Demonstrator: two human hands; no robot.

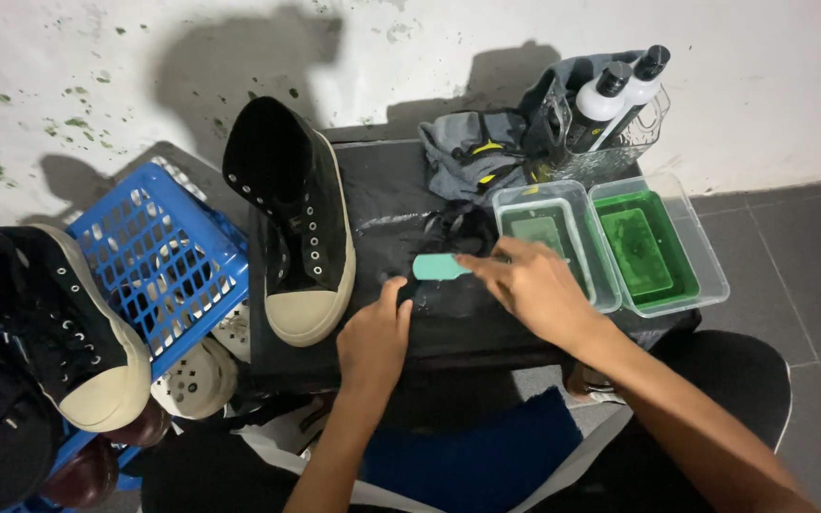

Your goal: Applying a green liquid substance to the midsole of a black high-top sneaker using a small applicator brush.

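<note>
Scuffed white wall with green flecks backs a low black bench (382,180) standing on a grey tiled floor. On the bench's middle, near its front edge, the right hand (534,285) pinches a teal brush (439,267) by one end, thumb and fingers pressed together on the handle. The brush's long axis runs left to right, roughly along the front edge, its free end pointing toward the left hand (374,340). That hand rests at the front edge just below and left of the brush, fingers curled down onto something dark on the wet black surface; what they press cannot be made out, nor whether they grip it. The brush lies just beside the left fingertips, apart from them, so the right hand is the one on it.

At the bench's left edge a black high-top shoe (298,218) stands with its cream toe toward the front. At the right edge sit two clear tubs (610,242) of green liquid, side by side. Behind them, at the back right corner, a clear holder carries two bottles (615,95), with a grey cloth (472,152) beside it. A blue crate (159,252) stands off the left edge, bearing a second black shoe (59,323).
</note>
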